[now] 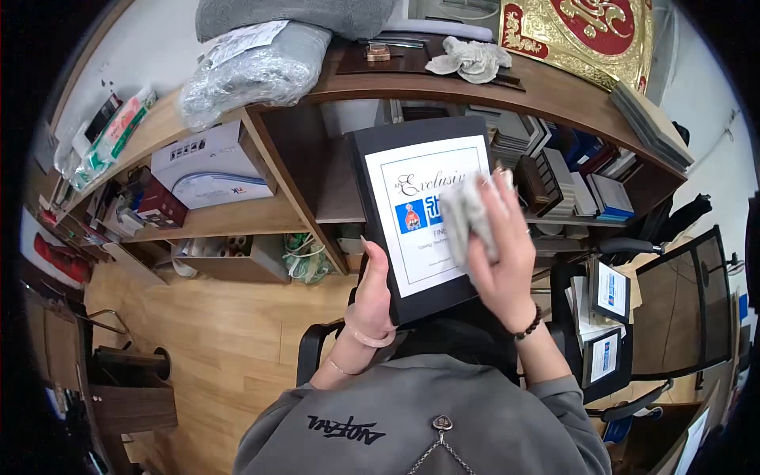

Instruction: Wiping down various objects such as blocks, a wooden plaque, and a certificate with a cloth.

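Observation:
A black-bordered plaque [408, 269] with a white printed sheet and a blue logo is held tilted up over my lap. My left hand [372, 294] grips its lower left edge, thumb along the side; the other fingers are hidden behind it. A crumpled whitish cloth [463, 215] is in my right hand [505, 252], pressed against the right half of the plaque's face and covering part of the print. The right fingers are slightly blurred.
A wooden shelf unit [348, 87] stands ahead, bearing a plastic-wrapped bundle [261, 67], another crumpled cloth [471, 59] and a gold-and-red panel [590, 36]. Boxes and stacked frames fill its shelves. To the right, a mesh chair [673, 305] stands beside two smaller framed plaques [611, 290].

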{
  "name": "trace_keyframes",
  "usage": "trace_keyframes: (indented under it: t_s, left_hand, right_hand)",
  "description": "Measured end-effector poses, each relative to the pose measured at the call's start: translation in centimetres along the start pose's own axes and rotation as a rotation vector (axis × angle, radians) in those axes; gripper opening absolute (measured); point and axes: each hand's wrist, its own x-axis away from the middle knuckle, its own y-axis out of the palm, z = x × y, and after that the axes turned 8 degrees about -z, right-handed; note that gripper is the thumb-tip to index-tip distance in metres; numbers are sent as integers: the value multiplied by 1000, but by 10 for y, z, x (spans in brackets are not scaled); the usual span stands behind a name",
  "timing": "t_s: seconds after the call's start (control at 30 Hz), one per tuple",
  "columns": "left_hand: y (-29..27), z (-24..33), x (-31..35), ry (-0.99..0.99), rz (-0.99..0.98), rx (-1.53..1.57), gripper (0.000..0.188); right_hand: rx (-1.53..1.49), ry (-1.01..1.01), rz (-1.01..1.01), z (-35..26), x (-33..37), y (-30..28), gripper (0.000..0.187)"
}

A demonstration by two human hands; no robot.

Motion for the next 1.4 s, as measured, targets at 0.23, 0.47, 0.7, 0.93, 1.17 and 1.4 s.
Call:
trace_keyframes:
  t_s: [0.23, 0.47, 0.7, 0.93, 1.17, 1.4]
  left_hand:
    - [29, 17, -22, 43, -76, -87, 70]
    - [45, 33, -20, 64, -80, -140, 70]
    - [43, 41, -20, -30, -41, 7, 69]
    - [46, 55, -25, 114, -96, -123, 64]
    - [31, 45, -41, 231, 105, -117, 60]
    - [19, 47, -43, 340, 174, -162, 49]
  right_hand:
    - [59, -86, 87, -43, 7, -3, 57]
    - [47, 50, 244, -30, -11, -22, 56]
    - [89, -170, 5, -62, -15, -16, 56]
    - [23, 52, 290, -30, -34, -29, 55]
    - [-50, -274, 17, -32, 8, 2, 64]
    - [-1146, 589, 693, -24, 13, 7, 54]
